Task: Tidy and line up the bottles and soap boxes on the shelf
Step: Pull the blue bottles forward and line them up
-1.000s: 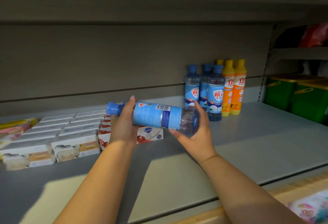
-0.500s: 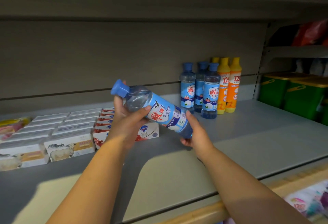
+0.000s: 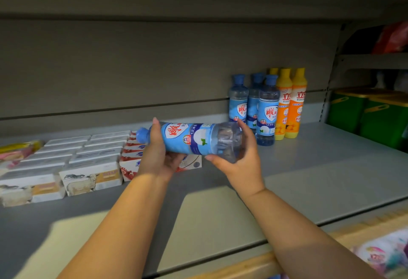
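A blue-labelled clear bottle (image 3: 194, 138) lies nearly level in the air above the grey shelf (image 3: 309, 168), cap to the left. My left hand (image 3: 157, 157) grips it near the neck. Its clear base sits cupped in my right hand (image 3: 240, 159), fingers curled round it. Three matching blue bottles (image 3: 267, 111) stand upright at the back, just right of my right hand, with orange and yellow bottles (image 3: 292, 104) beside them. White soap boxes (image 3: 86, 153) lie in rows at the left, and red-and-white soap boxes (image 3: 132, 150) sit behind my left hand, partly hidden.
Green bins with yellow lids (image 3: 373, 113) stand on the neighbouring shelf at the right. Pink and yellow packets (image 3: 15, 153) lie at the far left. A wooden ledge (image 3: 254, 265) runs below the shelf's front edge, with colourful packaging (image 3: 384, 254) at the bottom right.
The bottle has been turned in my hands: its barcode faced me, then it tilted cap-up, and now it lies level again with the front label facing me.
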A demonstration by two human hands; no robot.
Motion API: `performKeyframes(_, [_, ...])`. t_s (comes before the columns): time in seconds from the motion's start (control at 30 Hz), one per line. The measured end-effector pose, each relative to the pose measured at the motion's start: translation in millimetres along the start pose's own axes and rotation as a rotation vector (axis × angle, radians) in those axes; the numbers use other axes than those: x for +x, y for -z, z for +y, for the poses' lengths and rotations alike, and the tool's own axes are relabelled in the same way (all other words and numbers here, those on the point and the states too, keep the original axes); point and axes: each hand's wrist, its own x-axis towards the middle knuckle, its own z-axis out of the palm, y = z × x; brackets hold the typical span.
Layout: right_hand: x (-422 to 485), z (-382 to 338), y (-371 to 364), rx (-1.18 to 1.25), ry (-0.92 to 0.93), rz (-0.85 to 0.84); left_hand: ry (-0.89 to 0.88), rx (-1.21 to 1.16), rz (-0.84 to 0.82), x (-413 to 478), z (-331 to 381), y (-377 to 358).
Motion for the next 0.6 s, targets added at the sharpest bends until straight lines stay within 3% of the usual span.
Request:
performKeyframes(0.13, [-3, -17, -14, -0.079, 0.206, 0.035, 0.165, -0.128, -0.085, 1, -7, 2])
performKeyframes(0.23, [0, -23, -18, -0.161, 0.258, -0.002, 0.149, -0.086, -0.121, 4, -8, 4])
performKeyframes(0.43, [12, 7, 0, -0.094, -0.17, -0.108, -0.249, -0.01, -0.08, 0, 8, 6])
performKeyframes(0.6, [18, 33, 6, -0.152, -0.283, -0.101, -0.561, 0.26, -0.29, -22, 4, -8])
